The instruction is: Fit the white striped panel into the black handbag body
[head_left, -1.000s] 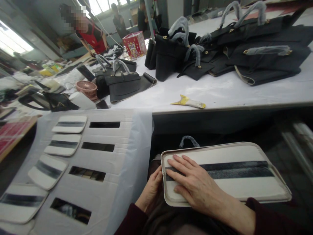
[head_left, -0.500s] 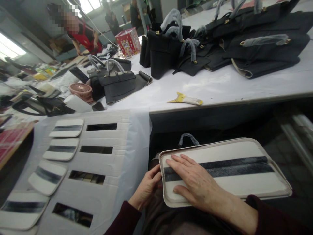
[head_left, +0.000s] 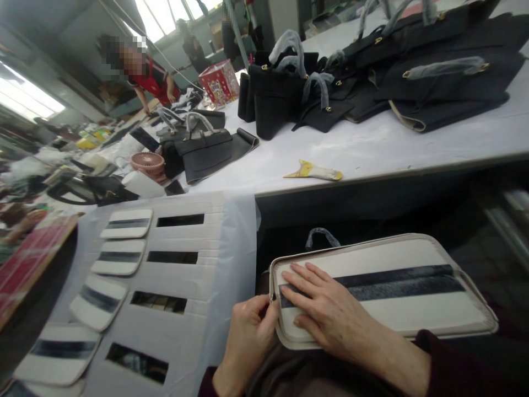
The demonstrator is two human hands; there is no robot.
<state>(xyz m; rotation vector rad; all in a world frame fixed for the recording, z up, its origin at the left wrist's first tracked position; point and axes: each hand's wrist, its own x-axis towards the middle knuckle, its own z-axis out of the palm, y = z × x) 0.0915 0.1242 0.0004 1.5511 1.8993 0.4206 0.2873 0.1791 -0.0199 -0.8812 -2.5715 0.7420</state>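
A cream panel (head_left: 397, 309) with rounded corners, a raised beige rim and a dark strip along its middle lies over my lap. My right hand (head_left: 326, 303) rests flat on its left part, fingers stretched out across the strip. At the panel's left end, my left hand (head_left: 252, 325) is closed, thumb and forefinger pinching the rim. Whether a small loose piece is also between those fingertips is hidden. Just behind the panel, a plastic-wrapped handle (head_left: 322, 237) sticks up from the dark space under the table.
Smaller cream panels (head_left: 124, 223) with dark strips lie on a slotted grey board (head_left: 185, 342) at left. On the white table (head_left: 268, 160) are a yellow-and-white scraper-like piece (head_left: 314, 170), black handbags (head_left: 276, 94) and a pink fan (head_left: 147, 164). A person in red (head_left: 152, 82) stands far left.
My left hand has come up and turned, its thumb now pressing on the panel's left rim. My right hand stays flat on the panel. The view has shifted slightly.
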